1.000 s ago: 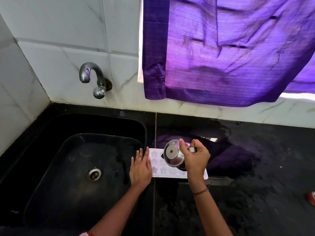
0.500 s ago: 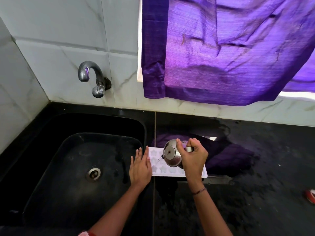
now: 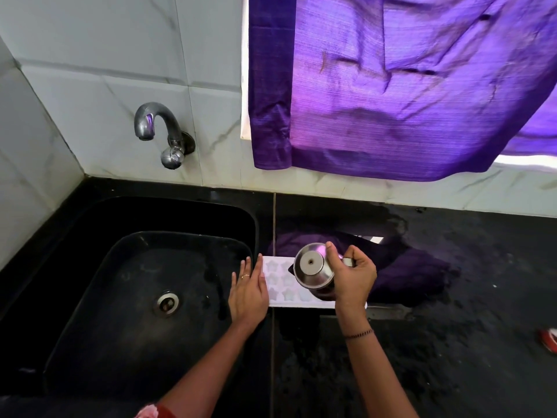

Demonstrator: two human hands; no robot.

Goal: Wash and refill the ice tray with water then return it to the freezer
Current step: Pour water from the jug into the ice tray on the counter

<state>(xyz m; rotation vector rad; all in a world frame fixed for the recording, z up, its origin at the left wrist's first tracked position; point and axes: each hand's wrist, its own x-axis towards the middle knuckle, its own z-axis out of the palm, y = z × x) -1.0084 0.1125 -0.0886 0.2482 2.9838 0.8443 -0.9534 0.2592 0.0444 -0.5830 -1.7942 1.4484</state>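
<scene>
Midway through refilling. Tips a steel pot (image 3: 312, 271) over the tray (image 3: 278, 280) with the right hand (image 3: 354, 279), fingers curled round the handle. Steadies the tray's left end with the left hand (image 3: 248, 292), fingers straight and together. Has the tray flat on the counter (image 3: 452, 327), just right of the sink (image 3: 135, 297). Looks washed already; cannot tell how many star cells hold water. Leaves topping up and putting it away to freeze.

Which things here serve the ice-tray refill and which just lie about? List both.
In the job: star-mould ice tray, tilted steel jug, right hand gripping it, left hand flat at the tray's end.

Lying about: wall tap, black sink, purple curtain, red object at far right.
</scene>
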